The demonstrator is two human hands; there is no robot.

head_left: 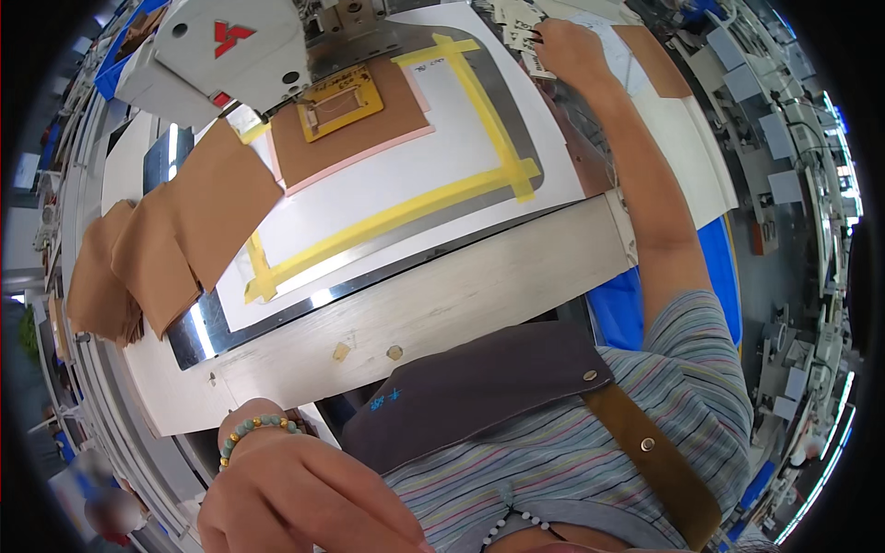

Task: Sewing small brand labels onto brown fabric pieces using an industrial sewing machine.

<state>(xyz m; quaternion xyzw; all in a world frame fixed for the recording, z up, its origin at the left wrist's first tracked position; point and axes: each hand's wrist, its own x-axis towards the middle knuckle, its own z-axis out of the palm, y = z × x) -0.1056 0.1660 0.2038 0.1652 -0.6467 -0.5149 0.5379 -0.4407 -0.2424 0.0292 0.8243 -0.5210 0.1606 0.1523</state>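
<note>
Right hand (pixel 567 48): fingertips touching the white tags; cannot tell whether this grip pinches or merely rests.
White tags (pixel 518 39): directly at the right grip, overlapping. Risk, my judgement: two lifted as one; cause, the overlap.
Left hand (pixel 309 488): well apart from the right grip, toward the body; fingers partly out of view, so cannot tell if grasping.
Brown panel (pixel 392 109): left of the right grip, beneath the yellow plate (pixel 364 108). Could shift if bumped; neither hand steadies it.
Sewing machine (pixel 207 69): farther left of that grip. Could stitch crooked, if the panel sits askew.
Brown pieces (pixel 221 198): far left of the right grip, heaped, apparently overhanging the desk (pixel 479 300). A brushing sleeve might slide them off.
</note>
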